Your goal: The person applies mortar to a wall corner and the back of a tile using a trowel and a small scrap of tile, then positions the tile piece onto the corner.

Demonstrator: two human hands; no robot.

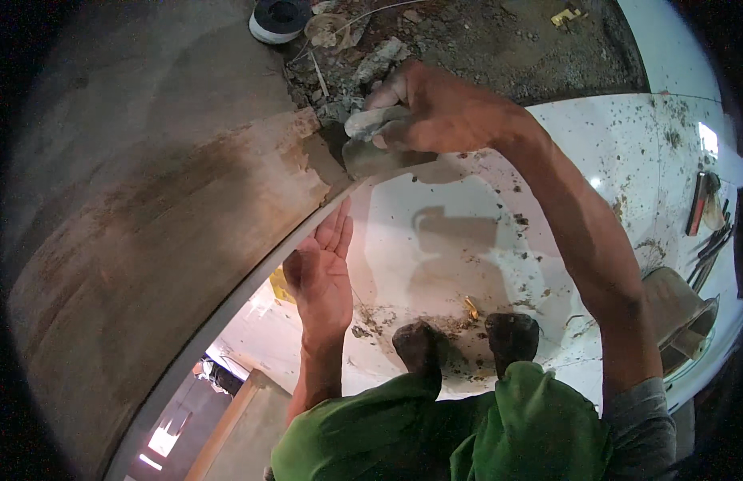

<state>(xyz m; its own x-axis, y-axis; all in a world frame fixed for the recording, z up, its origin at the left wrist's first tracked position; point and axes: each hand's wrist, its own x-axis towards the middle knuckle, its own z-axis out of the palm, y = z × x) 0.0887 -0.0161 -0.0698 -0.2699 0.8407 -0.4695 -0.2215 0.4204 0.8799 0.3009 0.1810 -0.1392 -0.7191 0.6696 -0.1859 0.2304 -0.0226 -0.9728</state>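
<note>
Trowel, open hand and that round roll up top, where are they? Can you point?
trowel (379, 156), head view, on its flat grey blade.
left hand (321, 268), head view, on the open palm.
roll of tape (279, 18), head view, on its dark top face.

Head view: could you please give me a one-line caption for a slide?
Right hand presses a mortar-caked trowel against the slab edge; left hand rests open-palmed beside it.
</note>
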